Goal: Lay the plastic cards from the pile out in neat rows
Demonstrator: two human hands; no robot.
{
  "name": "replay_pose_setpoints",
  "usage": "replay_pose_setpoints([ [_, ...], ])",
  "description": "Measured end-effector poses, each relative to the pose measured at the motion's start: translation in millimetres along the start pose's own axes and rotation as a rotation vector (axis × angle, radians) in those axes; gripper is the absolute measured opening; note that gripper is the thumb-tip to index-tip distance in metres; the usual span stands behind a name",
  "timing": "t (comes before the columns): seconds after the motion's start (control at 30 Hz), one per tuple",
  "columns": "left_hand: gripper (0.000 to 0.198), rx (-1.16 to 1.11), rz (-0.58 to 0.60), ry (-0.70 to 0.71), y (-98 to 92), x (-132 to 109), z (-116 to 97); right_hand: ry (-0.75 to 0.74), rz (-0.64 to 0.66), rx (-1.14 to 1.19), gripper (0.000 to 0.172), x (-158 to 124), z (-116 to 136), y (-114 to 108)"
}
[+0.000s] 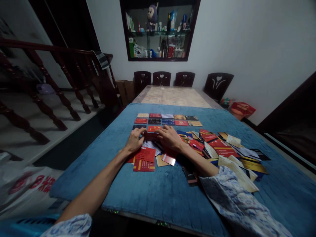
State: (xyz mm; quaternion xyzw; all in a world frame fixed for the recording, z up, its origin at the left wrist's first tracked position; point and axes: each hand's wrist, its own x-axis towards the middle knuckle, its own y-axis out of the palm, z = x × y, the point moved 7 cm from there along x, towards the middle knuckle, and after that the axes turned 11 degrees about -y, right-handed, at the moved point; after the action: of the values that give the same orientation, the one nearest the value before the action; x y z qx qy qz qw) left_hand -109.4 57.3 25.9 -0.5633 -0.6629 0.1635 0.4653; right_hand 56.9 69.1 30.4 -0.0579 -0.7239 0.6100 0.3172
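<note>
My left hand (134, 140) and my right hand (170, 136) pinch a dark reddish card (151, 136) between them, one at each end. It is tilted up above the blue cloth. Just beyond it lies an orange-red card (154, 128), with a dark card (139, 127) to its left. Farther off, two neat rows of cards (168, 119) lie side by side. Under and in front of my hands are loose red cards (144, 164), a pale pinkish card (170, 159) and a gold card (161, 161). The print on the held card is too dark to read.
A wide heap of mixed cards and paper sleeves (222, 148) spreads to the right, partly under my right forearm. The blue cloth (158, 194) covers the near table. Several chairs (161, 78) stand at the far end. A wooden railing (56, 52) runs along the left.
</note>
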Motion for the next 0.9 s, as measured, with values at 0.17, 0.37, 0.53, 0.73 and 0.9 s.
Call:
replay_pose_setpoints([
  [0.17,0.030,0.023,0.026,-0.014,6.2,-2,3,0.011,0.019,-0.034,0.032,-1,4,-1],
  [0.37,0.035,0.069,0.070,-0.032,11.4,-2,5,0.047,0.046,-0.065,0.043,-4,5,2],
  [0.53,0.037,0.095,0.077,-0.041,13.3,-1,7,0.110,0.079,-0.060,0.043,-4,2,3],
  [0.73,0.035,0.051,0.077,-0.049,14.7,1,9,0.137,0.085,-0.041,0.044,-1,1,2],
  [0.9,0.040,-0.029,0.081,-0.069,13.2,3,8,0.156,0.106,-0.050,0.045,-2,-3,1],
])
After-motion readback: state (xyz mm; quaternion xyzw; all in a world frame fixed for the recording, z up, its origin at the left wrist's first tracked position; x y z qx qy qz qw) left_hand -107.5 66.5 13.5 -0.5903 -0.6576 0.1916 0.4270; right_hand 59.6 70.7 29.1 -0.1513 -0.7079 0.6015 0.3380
